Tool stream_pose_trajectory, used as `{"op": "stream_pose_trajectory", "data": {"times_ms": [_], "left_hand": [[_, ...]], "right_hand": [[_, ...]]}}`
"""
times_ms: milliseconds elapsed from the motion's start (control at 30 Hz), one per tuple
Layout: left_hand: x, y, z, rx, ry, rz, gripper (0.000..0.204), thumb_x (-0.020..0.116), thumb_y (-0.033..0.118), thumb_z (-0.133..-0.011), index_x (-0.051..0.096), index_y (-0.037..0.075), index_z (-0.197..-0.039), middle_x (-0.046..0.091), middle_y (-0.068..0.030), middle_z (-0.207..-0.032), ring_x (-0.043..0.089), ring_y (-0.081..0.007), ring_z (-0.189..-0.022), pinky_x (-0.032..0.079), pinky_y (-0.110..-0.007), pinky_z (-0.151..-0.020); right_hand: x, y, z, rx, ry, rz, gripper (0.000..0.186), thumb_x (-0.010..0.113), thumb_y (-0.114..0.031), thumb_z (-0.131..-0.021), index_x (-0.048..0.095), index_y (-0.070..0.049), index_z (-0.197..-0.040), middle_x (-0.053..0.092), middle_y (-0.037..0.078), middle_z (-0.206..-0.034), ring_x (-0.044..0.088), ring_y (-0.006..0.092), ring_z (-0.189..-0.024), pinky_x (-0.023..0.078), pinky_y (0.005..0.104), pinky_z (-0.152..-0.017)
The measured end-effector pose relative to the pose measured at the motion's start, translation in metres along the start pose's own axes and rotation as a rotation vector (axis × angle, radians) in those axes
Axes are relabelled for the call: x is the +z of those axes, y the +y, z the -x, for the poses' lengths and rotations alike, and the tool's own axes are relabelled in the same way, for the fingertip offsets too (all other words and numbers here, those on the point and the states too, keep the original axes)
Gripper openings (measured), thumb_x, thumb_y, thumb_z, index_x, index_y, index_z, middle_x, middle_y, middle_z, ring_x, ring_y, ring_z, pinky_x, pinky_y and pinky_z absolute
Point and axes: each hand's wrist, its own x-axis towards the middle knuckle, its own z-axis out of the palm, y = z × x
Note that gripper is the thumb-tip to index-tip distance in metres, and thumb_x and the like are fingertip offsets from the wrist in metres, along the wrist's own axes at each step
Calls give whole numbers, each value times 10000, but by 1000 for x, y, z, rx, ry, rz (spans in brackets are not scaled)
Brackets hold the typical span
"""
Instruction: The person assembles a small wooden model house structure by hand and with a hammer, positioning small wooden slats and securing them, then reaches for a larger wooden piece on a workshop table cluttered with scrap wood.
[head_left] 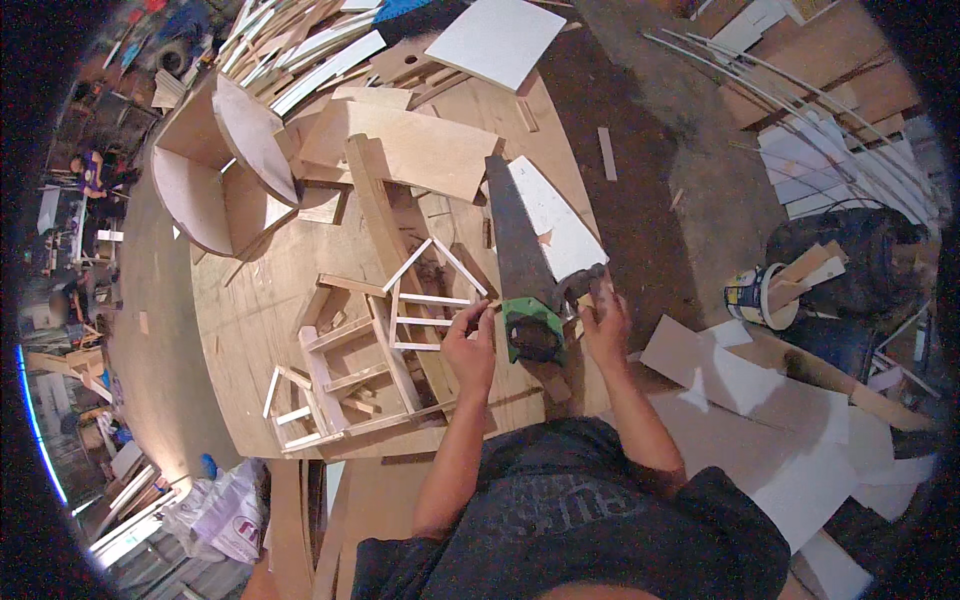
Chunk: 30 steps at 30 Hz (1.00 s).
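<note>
My left hand (469, 340), fingers pinched on a small light wood piece (491, 305), is just left of a handsaw with a green and black handle (536, 318) lying on the table. My right hand (607, 325) is closed on a dark tool (585, 282), whose kind I cannot make out, beside the saw. A white board (555, 210) lies right of the blade. To my left are small white-stick house-shaped frames (430, 300) and an unpainted wooden frame (342, 335). A long timber (372, 190) runs up the table behind them.
The plywood table (240, 350) holds a curved-sided box (225, 175), plywood sheets (400, 150) and piled strips (300, 40). At right are a bucket of offcuts (750, 300), a black object (830, 280) and boards on the floor (760, 420). A plastic bag (215, 515) sits lower left.
</note>
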Motion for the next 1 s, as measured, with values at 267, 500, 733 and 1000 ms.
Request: {"op": "stream_pose_trajectory", "data": {"times_ms": [267,500,733,1000], "left_hand": [[-33,28,-16,-16,-79,-77,234,754,75,-954,754,12,-1180,774,-73,-986,699,-112,-909,551,-266,-831],[-70,16,-31,-123,-93,59,289,762,58,-945,730,10,-1229,778,-55,-976,701,-97,-881,552,-251,-806],[-85,4,-54,45,-32,-212,287,771,38,-913,740,14,-1197,789,-126,-1005,752,-184,-903,575,-309,-823],[-114,-2,-63,98,42,-216,230,764,55,-924,761,16,-1151,782,-142,-1018,755,-211,-929,584,-333,-844]], "right_hand": [[3,-124,-4,-84,-398,-457,354,738,-171,-927,727,-95,-1272,734,138,-1210,731,295,-1030,562,401,-928],[48,-160,-6,-88,-566,-562,221,762,-213,-914,792,-89,-1094,778,124,-1085,751,289,-1004,575,387,-888],[97,-168,-30,-163,-270,-283,177,776,-182,-881,802,-82,-1024,769,147,-987,748,330,-890,579,411,-781],[125,-187,-42,-115,-337,-3,234,772,-285,-892,811,-128,-1061,743,156,-933,721,390,-887,563,482,-769]]}}
